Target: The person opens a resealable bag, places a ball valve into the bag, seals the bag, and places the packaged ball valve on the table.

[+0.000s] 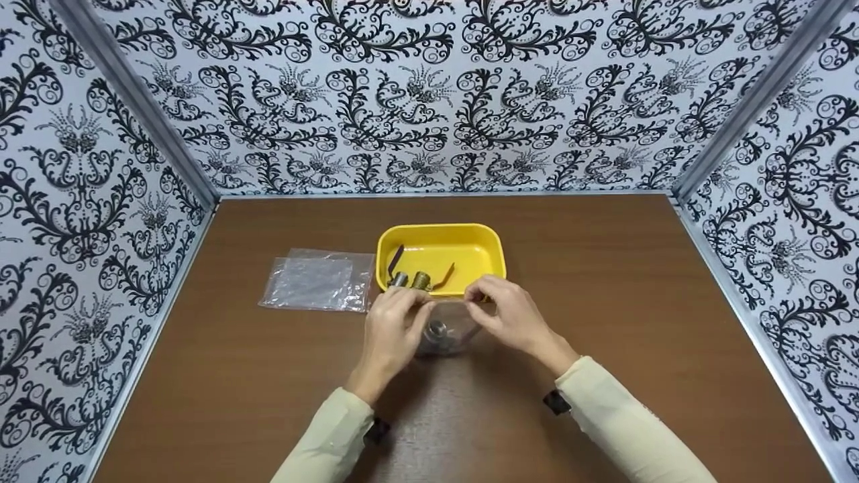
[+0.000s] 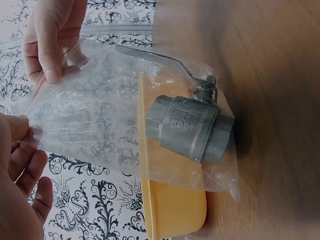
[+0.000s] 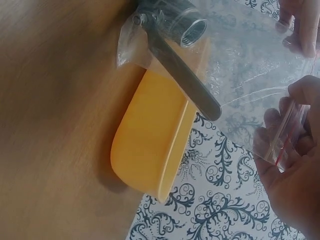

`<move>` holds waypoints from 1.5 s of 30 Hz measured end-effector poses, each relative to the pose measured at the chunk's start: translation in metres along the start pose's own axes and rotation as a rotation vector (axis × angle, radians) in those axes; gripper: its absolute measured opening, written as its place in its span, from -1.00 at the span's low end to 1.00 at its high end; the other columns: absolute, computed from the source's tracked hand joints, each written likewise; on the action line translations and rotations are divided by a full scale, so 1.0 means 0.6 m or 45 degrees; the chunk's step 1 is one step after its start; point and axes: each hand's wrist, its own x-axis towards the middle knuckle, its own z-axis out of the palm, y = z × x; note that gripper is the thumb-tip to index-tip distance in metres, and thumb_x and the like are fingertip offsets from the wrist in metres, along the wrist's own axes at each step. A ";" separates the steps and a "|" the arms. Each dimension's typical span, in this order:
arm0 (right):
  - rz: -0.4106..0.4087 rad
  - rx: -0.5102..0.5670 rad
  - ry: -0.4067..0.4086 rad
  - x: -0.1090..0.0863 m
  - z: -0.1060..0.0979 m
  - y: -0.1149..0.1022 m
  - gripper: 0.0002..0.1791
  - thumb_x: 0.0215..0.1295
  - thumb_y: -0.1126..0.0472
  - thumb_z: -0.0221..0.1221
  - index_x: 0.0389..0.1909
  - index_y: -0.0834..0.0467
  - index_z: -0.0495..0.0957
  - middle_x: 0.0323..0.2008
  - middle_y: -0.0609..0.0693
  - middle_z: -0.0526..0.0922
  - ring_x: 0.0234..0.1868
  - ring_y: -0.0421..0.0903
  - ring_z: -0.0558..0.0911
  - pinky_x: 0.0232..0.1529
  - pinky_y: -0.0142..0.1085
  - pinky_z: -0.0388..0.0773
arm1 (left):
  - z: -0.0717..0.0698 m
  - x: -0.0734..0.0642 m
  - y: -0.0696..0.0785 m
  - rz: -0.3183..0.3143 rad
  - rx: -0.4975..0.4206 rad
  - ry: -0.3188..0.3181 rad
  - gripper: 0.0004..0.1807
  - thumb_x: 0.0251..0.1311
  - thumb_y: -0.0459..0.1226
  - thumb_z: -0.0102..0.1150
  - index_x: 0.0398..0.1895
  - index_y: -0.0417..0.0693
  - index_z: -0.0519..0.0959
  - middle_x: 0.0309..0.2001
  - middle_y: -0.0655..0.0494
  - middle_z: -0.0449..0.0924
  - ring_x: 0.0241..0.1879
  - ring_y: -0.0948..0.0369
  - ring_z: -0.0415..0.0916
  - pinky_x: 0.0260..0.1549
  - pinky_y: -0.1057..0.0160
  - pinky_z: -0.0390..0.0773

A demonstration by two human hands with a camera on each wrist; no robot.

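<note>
A clear zip bag (image 1: 463,323) with a red strip along its mouth hangs between my two hands, in front of the yellow tray. Inside it lies a grey metal ball valve (image 2: 187,127) marked 304, at the bottom of the bag; its long flat lever (image 3: 182,75) points up toward the mouth. My left hand (image 1: 392,329) pinches the left end of the bag's top edge between thumb and fingers. At the other end of that edge, my right hand (image 1: 513,316) pinches the plastic.
Just beyond the hands stands the yellow tray (image 1: 449,249), with a silver valve (image 1: 400,279) and a brassy valve (image 1: 421,280) at its near left. Flat clear bags (image 1: 315,280) lie left of it on the brown table (image 1: 590,268). Patterned walls enclose the back and sides.
</note>
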 end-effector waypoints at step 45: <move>0.094 0.289 -0.063 -0.007 -0.012 0.028 -0.94 0.23 0.26 0.29 -0.30 0.11 0.61 -0.35 -0.07 0.64 -0.31 -0.23 0.55 -0.26 -0.25 0.59 | 0.000 0.000 -0.003 0.049 -0.020 0.040 -0.93 0.17 -0.20 0.32 -0.34 0.03 0.66 -0.36 0.21 0.69 -0.26 0.26 0.57 -0.15 0.25 0.53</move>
